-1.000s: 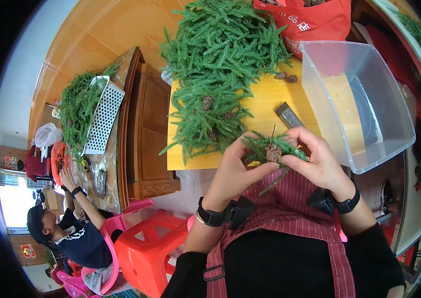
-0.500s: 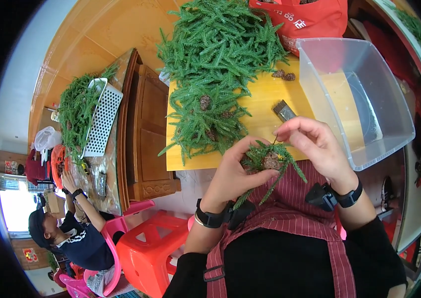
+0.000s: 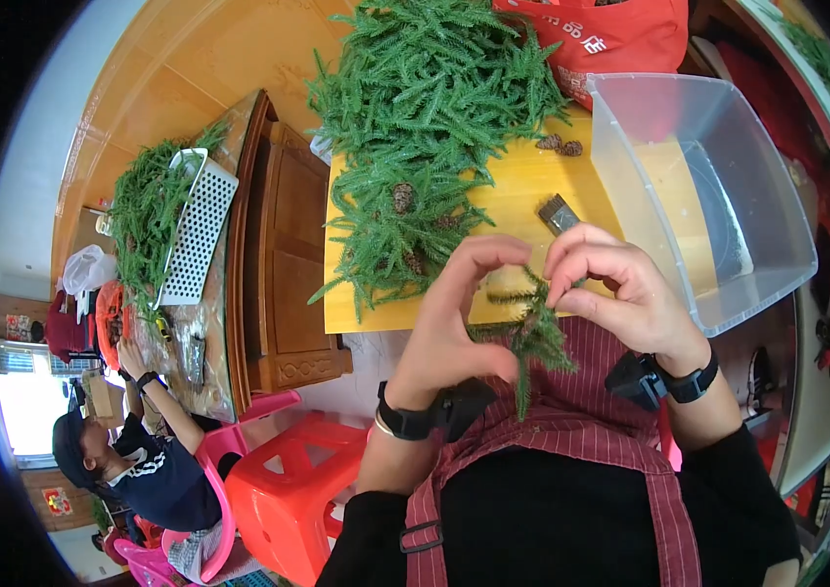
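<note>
My left hand (image 3: 454,323) and my right hand (image 3: 620,289) are raised close to the camera, both pinching a small bundle of green fir-like sprigs (image 3: 527,338) that hangs down between them. Beyond the hands lies a yellow table (image 3: 522,186) with a large heap of the same green sprigs (image 3: 425,108) and a few brown pine cones (image 3: 560,145) among them. A small dark flat tool (image 3: 558,213) lies on the table just above my right fingers.
A clear plastic bin (image 3: 698,186) stands on the table's right. A red bag (image 3: 601,34) is at the back. A wooden cabinet (image 3: 283,264) is on the left, with a white perforated basket (image 3: 195,230) of greenery. Another person (image 3: 141,460) sits lower left on pink chairs; an orange stool (image 3: 288,499) is near.
Both hands have lifted the sprig bundle up and nearer the camera. My fingers have spread apart at the top, and the bundle now hangs downward.
</note>
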Motion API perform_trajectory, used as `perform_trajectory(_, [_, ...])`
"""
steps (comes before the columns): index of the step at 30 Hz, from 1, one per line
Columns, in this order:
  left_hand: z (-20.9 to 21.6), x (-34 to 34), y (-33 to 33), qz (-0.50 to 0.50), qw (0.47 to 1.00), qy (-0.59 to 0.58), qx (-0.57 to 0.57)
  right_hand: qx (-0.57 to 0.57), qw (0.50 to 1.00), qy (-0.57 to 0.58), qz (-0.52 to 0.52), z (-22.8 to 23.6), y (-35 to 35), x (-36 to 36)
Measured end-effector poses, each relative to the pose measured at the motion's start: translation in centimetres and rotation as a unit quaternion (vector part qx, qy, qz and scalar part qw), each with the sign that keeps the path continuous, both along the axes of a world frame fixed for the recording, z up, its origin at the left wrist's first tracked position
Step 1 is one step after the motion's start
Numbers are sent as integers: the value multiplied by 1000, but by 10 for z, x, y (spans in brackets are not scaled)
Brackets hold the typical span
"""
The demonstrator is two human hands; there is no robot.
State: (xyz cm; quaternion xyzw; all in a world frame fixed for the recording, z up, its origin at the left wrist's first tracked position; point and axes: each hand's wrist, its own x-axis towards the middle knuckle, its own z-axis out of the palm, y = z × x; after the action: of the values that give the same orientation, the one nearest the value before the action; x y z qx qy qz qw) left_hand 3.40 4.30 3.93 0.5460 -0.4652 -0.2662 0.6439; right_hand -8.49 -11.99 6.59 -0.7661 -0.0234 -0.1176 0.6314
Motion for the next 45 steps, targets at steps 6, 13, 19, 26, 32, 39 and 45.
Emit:
perform_trajectory(6, [15, 3, 0, -159, 961, 187, 125, -26, 998, -59, 17, 3, 5, -2])
perform_trajectory(13, [17, -1, 1, -109, 983, 118, 91, -2, 999, -39, -29, 0, 8, -7])
perform_trajectory(19, [21, -5, 2, -76, 987, 75, 120, 34, 994, -88, -58, -9, 10, -7])
perform_trajectory(26, [18, -9, -1, 37, 994, -85, 58, 8, 995, -70, -68, -8, 12, -11])
perform_trajectory(32, [17, -13, -4, 103, 982, -154, 24, 84, 993, -12, -80, -10, 14, -12])
perform_trajectory(39, [14, -14, -6, 127, 973, -189, 22, 103, 990, 23, -97, -8, 15, -12])
perform_trajectory(45, [15, -15, -4, 125, 976, -177, 34, 116, 988, 31, -100, -9, 14, -11])
